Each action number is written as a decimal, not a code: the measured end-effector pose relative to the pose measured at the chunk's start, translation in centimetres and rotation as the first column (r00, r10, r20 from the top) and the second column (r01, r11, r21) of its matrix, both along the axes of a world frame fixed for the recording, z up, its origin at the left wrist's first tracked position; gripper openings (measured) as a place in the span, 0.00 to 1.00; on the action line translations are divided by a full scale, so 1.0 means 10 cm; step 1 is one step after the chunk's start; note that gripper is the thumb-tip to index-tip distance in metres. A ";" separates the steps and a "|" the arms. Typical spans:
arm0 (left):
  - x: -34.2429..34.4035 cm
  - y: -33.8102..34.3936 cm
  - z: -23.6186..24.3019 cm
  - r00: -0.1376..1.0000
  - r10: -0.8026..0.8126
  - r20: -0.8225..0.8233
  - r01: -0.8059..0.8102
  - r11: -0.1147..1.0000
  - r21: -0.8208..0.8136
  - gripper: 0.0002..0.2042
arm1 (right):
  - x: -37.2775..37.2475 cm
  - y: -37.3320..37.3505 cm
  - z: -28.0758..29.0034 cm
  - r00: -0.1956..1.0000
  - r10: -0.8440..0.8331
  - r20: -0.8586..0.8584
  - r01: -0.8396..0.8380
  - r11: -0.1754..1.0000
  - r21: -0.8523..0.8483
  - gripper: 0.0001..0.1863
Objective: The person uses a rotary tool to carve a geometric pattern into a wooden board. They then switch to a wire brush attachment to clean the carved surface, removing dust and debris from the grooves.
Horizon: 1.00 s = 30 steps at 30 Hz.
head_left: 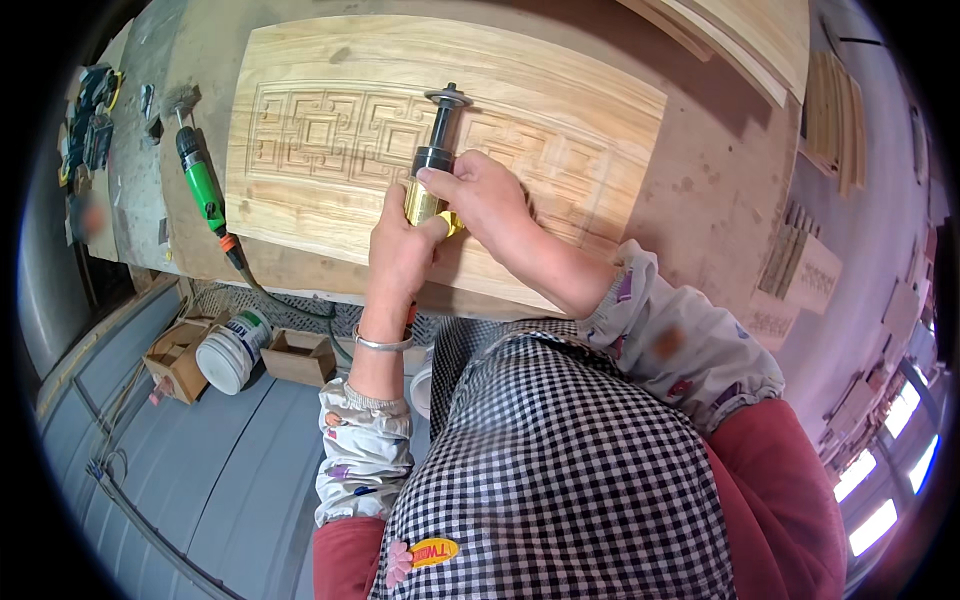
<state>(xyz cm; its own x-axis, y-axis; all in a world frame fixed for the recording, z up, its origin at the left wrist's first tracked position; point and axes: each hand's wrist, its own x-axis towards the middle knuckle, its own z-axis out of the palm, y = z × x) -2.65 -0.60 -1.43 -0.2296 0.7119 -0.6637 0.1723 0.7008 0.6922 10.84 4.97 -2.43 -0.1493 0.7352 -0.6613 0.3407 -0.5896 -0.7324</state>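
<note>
Both my hands hold a yellow-and-black handheld rotary tool (436, 150) with a round dark disc at its far end. Its long black neck points away from me over a pale wooden panel (310, 210) carved with square fret patterns. My left hand (402, 245) is closed round the near, yellow end of the body. From the right, my right hand (488, 198) grips it, with the thumb on the body near the black collar. Whether the disc touches the wood, I cannot tell.
A green-and-black power tool (203, 190) with a wire brush tip lies left of the panel, its cord hanging over the bench edge. Below stand a white bucket (232, 352) and wooden boxes (300, 357). Boards (745, 50) are stacked at the far right.
</note>
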 end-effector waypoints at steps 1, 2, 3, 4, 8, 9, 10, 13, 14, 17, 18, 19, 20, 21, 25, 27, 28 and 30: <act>0.08 -0.02 0.02 1.000 0.004 0.007 -0.004 1.000 -0.010 0.17 | 0.07 -0.04 -0.02 1.000 -0.017 -0.005 0.017 1.000 0.016 0.27; 0.16 -0.03 0.04 1.000 0.008 0.014 -0.007 1.000 -0.020 0.17 | 0.15 -0.06 -0.03 1.000 -0.017 0.001 0.017 1.000 0.010 0.27; 0.24 -0.06 0.03 1.000 -0.002 0.014 0.002 1.000 -0.018 0.16 | 0.23 -0.08 -0.02 1.000 -0.015 0.007 0.015 1.000 0.004 0.27; 0.32 -0.08 0.03 1.000 -0.011 0.014 0.011 1.000 -0.017 0.16 | 0.32 -0.10 0.00 1.000 -0.013 0.012 0.013 1.000 -0.002 0.27; 0.69 -0.15 0.11 0.999 -0.036 0.017 0.037 0.998 -0.043 0.18 | 0.68 -0.20 0.07 0.999 -0.036 0.034 0.037 0.999 -0.028 0.27; 0.75 -0.19 0.06 0.997 -0.071 -0.003 0.070 0.996 -0.047 0.21 | 0.78 -0.24 0.08 0.998 -0.049 0.033 0.050 0.998 -0.038 0.26; 0.82 -0.22 0.05 0.996 -0.089 -0.005 0.089 0.995 -0.048 0.22 | 0.87 -0.27 0.08 0.998 -0.062 0.031 0.063 0.997 -0.047 0.26; 1.09 -0.26 0.08 0.986 -0.165 -0.010 0.164 0.985 -0.046 0.24 | 1.19 -0.47 -0.11 0.991 -0.132 -0.011 0.131 0.991 -0.029 0.26; 1.18 -0.29 0.11 0.986 -0.163 -0.019 0.162 0.985 -0.063 0.23 | 1.28 -0.53 -0.17 0.988 -0.156 -0.022 0.156 0.988 -0.017 0.25; 1.36 -0.37 0.16 0.965 -0.249 -0.082 0.246 0.968 -0.045 0.19 | 1.45 -0.65 -0.06 0.946 -0.283 -0.159 0.263 0.955 -0.134 0.19; 1.38 -0.38 0.16 0.961 -0.263 -0.089 0.261 0.965 -0.032 0.20 | 1.47 -0.68 -0.06 0.929 -0.311 -0.198 0.286 0.947 -0.145 0.18; 1.38 -0.39 0.18 0.962 -0.260 -0.078 0.258 0.966 -0.033 0.20 | 1.46 -0.68 -0.07 0.910 -0.336 -0.243 0.309 0.940 -0.144 0.17; 1.35 -0.37 0.22 0.967 -0.241 -0.084 0.237 0.970 -0.059 0.20 | 1.42 -0.67 -0.07 0.929 -0.291 -0.229 0.266 0.955 -0.134 0.17; 1.33 -0.34 0.26 0.970 -0.226 -0.085 0.219 0.972 -0.084 0.20 | 1.40 -0.62 -0.06 0.946 -0.248 -0.211 0.225 0.966 -0.125 0.17; 1.23 -0.46 0.28 0.987 -0.090 -0.137 0.082 0.995 -0.062 0.20 | 1.20 -0.54 -0.03 0.960 -0.133 -0.244 0.101 0.985 -0.139 0.18; 1.15 -0.62 0.36 0.991 -0.045 -0.129 0.035 0.996 -0.078 0.19 | 1.11 -0.67 -0.13 0.957 -0.053 -0.286 0.031 0.996 -0.079 0.20; 1.12 -0.74 0.36 0.989 -0.034 -0.142 0.021 0.996 -0.088 0.19 | 1.06 -0.76 -0.02 0.942 -0.070 -0.327 0.041 0.995 -0.095 0.20; 1.05 -1.04 0.33 0.986 -0.012 -0.169 -0.007 0.994 -0.111 0.19 | 1.02 -0.95 0.05 0.953 0.025 -0.301 -0.066 0.989 -0.129 0.20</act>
<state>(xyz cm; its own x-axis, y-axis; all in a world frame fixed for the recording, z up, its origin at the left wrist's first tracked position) 7.86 -10.98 1.89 -0.3432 0.6370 -0.6903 0.2822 0.7709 0.5711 21.06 -4.53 -1.90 -0.3858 0.6294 -0.6746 0.1482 -0.6794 -0.7186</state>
